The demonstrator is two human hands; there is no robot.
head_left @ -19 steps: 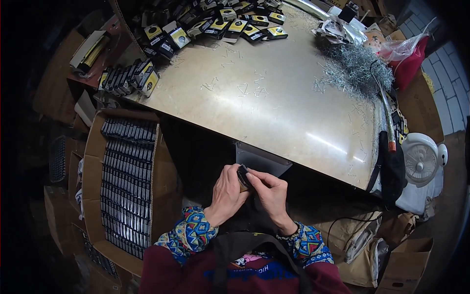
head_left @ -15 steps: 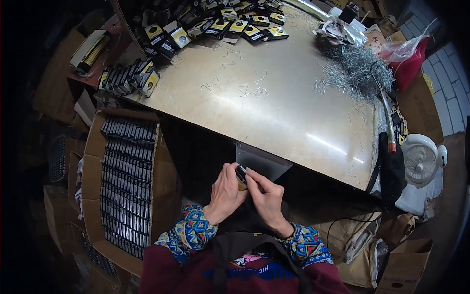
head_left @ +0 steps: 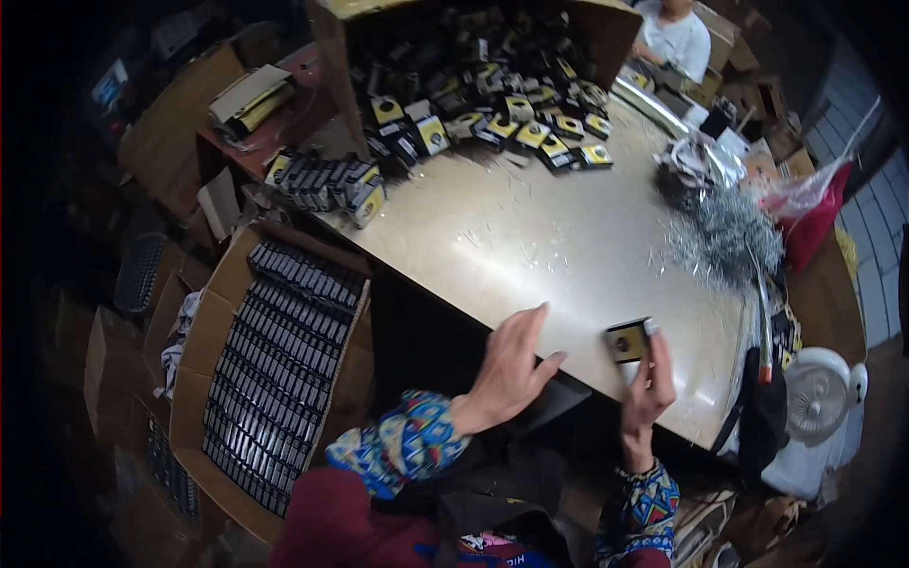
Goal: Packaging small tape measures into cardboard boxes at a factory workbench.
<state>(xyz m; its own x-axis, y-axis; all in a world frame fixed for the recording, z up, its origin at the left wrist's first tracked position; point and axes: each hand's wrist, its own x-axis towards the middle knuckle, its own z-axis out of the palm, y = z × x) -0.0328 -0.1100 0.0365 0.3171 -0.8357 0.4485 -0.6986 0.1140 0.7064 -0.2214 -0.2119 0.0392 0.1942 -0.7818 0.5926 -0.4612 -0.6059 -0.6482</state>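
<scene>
My right hand (head_left: 650, 383) pinches a small flat black-and-yellow box (head_left: 626, 343) over the near right part of the table (head_left: 568, 275). The box's face with a dark round mark is turned up. My left hand (head_left: 505, 372) is at the near table edge, its fingers stretched out and thumb apart, holding nothing. Farther back lies a loose pile of similar boxes (head_left: 516, 133), spilling out of a big carton (head_left: 615, 33) tipped on its side. Several more boxes stand in a row (head_left: 331, 185) at the table's left corner.
Left of me stands an open carton (head_left: 201, 364) packed with rows of dark flat packs. Thin bent wire pieces lie scattered on the table, and a tangled wire heap (head_left: 724, 227) sits at its right. A white fan (head_left: 816, 398) stands beyond. Another person (head_left: 682, 43) is at the back.
My hands were together low in front of me, working on a small box. They have parted; the right has carried a box rightward over the table. My view has tilted up.
</scene>
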